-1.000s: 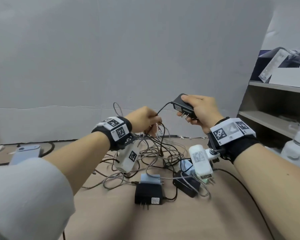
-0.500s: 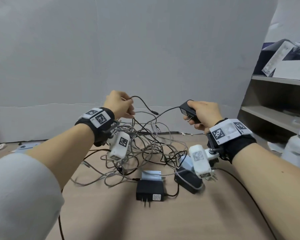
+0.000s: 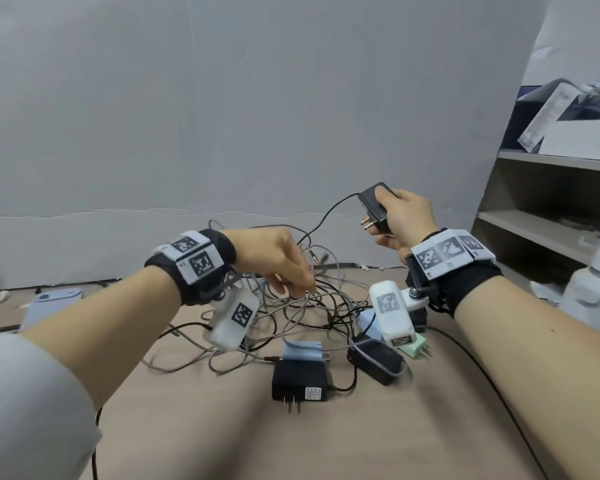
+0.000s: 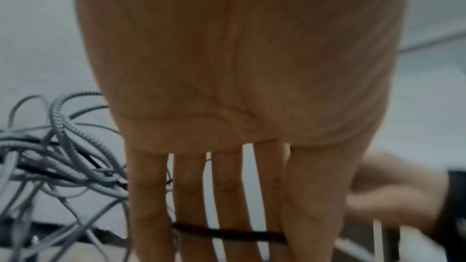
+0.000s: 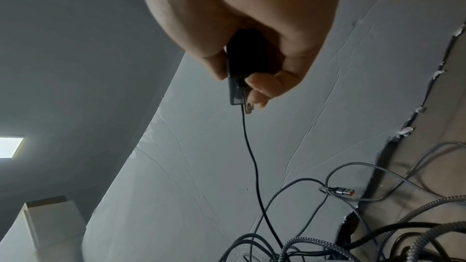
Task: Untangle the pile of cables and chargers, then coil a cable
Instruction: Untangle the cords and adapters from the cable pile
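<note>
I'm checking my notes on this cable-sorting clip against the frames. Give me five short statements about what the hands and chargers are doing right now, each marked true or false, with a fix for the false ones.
1. The right hand grips a black charger lifted above the table. True.
2. That charger's thin black cable runs down into the cable pile. True.
3. The left hand holds a white charger. False: it reaches down into the pile; its fingers are extended, and no charger is in it.
4. A black charger with a white label lies on the table, prongs toward the camera. True.
5. Every charger has been pulled clear of the cables. False: several lie among them.
</note>
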A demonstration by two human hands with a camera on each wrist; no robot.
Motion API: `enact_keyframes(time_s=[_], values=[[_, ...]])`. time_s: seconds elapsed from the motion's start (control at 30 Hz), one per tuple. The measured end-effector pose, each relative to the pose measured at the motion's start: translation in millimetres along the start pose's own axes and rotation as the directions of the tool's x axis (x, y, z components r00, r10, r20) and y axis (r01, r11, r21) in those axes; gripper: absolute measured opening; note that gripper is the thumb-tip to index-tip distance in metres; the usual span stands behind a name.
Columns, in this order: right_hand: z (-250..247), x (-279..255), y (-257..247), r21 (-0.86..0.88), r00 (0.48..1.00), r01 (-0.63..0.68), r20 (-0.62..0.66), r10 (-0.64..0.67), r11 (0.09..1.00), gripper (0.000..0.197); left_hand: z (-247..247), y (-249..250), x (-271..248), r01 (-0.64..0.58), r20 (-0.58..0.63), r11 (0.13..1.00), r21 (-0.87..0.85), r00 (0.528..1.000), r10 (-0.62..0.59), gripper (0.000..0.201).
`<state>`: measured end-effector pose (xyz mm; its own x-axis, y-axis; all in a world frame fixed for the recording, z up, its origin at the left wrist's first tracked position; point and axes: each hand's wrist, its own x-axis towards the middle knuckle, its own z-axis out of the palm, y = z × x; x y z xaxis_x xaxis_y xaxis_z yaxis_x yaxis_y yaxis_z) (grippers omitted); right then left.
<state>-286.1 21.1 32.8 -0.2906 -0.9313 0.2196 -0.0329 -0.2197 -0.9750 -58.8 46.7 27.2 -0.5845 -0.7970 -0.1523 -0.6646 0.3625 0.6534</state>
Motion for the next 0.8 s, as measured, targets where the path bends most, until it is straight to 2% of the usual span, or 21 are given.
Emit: enact_keyframes(time_s=[0.03,0.1,0.17,0.2,0.23,0.3,0.33,0.37,0.4,0.47,0.5,0.6,0.7,0.8], values=[[0.2,-0.3,-0.6,0.007,1.0,0.002,0.003,-0.002,1.0,0.014,5.5,-1.9,3.3,0.023,0.0,0.986,0.163,1.0,-0.023,0.014],[1.4,-1.5,-2.6,0.029,1.0,0.002,0.017,-0.003,1.0,0.014,16.9,-6.1,10.7,0.049,-0.003,0.902,0.428,0.999,-0.053,0.017],[2.1,-3.5,-5.4,0.05,0.999,0.005,0.035,-0.007,0.999,0.015,21.4,-10.5,17.5,0.047,-0.057,0.879,0.474,0.998,-0.022,0.02],[1.7,-4.6,-6.6,0.058,0.999,0.008,0.042,-0.011,0.998,0.015,19.4,-10.9,19.9,0.051,-0.143,0.897,0.439,0.99,0.014,0.021],[0.9,-5.5,-7.6,0.065,0.999,0.014,0.047,-0.017,0.998,0.015,14.7,-10.3,22.0,0.058,-0.274,0.916,0.396,0.96,0.058,0.023],[-0.3,-8.1,-10.2,0.081,0.998,0.031,0.058,-0.036,0.996,0.017,2.2,-10.9,27.7,0.085,-0.559,0.954,0.289,0.824,0.096,0.028],[0.0,-9.7,-12.2,0.093,0.997,0.041,0.067,-0.048,0.995,0.019,-3.0,-12.9,30.5,0.114,-0.646,0.969,0.217,0.762,0.055,0.034],[0.9,-11.3,-15.0,0.109,0.995,0.05,0.08,-0.059,0.993,0.02,-5.6,-14.5,32.8,0.16,-0.668,0.973,0.164,0.744,-0.009,0.041],[1.8,-13.3,-18.2,0.126,0.993,0.057,0.095,-0.069,0.99,0.021,-4.9,-15.6,35.5,0.217,-0.637,0.963,0.161,0.768,-0.066,0.045],[3.5,-17.3,-24.3,0.16,0.988,0.071,0.125,-0.092,0.985,0.019,3.3,-21.0,43.7,0.309,-0.535,0.915,0.259,0.835,-0.13,0.041],[3.5,-18.9,-26.5,0.175,0.985,0.083,0.136,-0.108,0.981,0.019,7.3,-23.7,47.9,0.327,-0.516,0.898,0.293,0.845,-0.14,0.038],[1.3,-20.7,-29.4,0.206,0.981,0.116,0.126,-0.144,0.972,0.018,6.8,-33.1,52.7,0.363,-0.54,0.896,0.256,0.823,-0.179,0.037],[-0.5,-18.0,-25.9,0.186,0.987,0.105,0.099,-0.125,0.977,0.019,-10.4,-37.6,47.1,0.372,-0.571,0.898,0.237,0.801,-0.181,0.036],[2.3,-16.5,-16.7,0.17,0.982,0.045,0.172,-0.074,0.984,0.018,-35.8,-28.6,32.7,0.224,-0.579,0.962,0.157,0.81,-0.094,0.038]])
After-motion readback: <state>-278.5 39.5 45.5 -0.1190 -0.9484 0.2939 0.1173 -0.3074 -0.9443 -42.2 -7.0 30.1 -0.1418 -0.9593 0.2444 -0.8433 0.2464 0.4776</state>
